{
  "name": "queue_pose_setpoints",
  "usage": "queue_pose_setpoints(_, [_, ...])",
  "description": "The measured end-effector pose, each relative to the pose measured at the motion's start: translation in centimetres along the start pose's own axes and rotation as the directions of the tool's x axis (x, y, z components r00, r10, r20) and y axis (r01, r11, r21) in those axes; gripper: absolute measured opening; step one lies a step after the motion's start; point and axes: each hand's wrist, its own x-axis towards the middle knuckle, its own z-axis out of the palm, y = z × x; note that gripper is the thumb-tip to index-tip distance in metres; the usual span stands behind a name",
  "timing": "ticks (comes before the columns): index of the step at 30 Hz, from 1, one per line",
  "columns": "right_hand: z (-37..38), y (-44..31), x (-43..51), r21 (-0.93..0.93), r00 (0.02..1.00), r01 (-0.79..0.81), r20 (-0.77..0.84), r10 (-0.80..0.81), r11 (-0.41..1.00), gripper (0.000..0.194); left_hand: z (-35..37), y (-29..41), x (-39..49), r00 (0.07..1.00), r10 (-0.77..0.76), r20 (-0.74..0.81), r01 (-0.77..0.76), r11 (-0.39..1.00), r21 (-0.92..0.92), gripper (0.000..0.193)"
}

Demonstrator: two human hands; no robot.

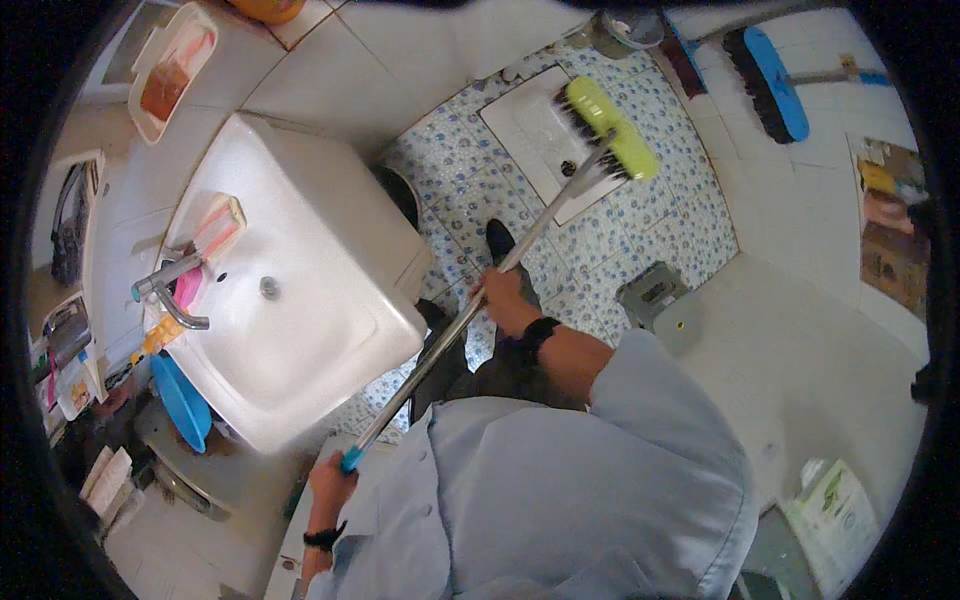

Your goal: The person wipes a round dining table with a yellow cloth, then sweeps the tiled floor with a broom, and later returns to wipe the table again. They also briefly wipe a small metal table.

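Note:
Both of my hands hold the metal pole of a broom with a yellow-green head (613,127) and dark bristles. My right hand (504,294) grips the pole (431,356) around its middle, above my legs. At the upper end, by the turquoise tip, my left hand (332,480) is closed. The broom head is over the white squat toilet pan (536,124), across its right side; whether the bristles touch it I cannot tell. A dark round hole (568,168) shows in the pan.
A white washbasin (300,315) with a metal faucet (172,289) stands on the left, a blue basin (181,401) below its edge. A grey bin (652,292) is on the right. Blue-headed brush (784,86) and bucket (619,34) are at the upper right.

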Motion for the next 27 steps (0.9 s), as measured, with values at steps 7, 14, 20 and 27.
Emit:
queue_pose_setpoints(7, [-2.9, -2.2, 7.9, -0.37, 0.817, 0.337, -0.343, -0.464, 0.866, 0.016, 5.1, 1.4, 7.3, 0.971, 0.239, -0.021, -0.239, 0.957, -0.164, 0.031])
queue_pose_setpoints(14, [4.3, 16.8, 12.8, -0.745, 0.716, 0.624, 0.666, -0.209, -0.236, 0.023, -0.2, -2.1, -1.5, 0.955, -0.199, 0.219, 0.173, 0.976, 0.133, 0.036])
queue_pose_setpoints(20, [0.7, 11.2, 7.4, -0.612, 0.589, 0.585, 0.771, -0.241, -0.532, 0.028, 1.5, -5.7, -0.9, 0.993, 0.005, 0.117, -0.015, 0.996, 0.088, 0.032])
queue_pose_setpoints(27, [-3.6, 0.9, 4.8, -0.174, 0.941, 0.251, -0.187, -0.282, 0.952, 0.031, 6.3, -3.7, 5.6, 0.99, 0.124, 0.073, -0.121, 0.992, -0.043, 0.031])
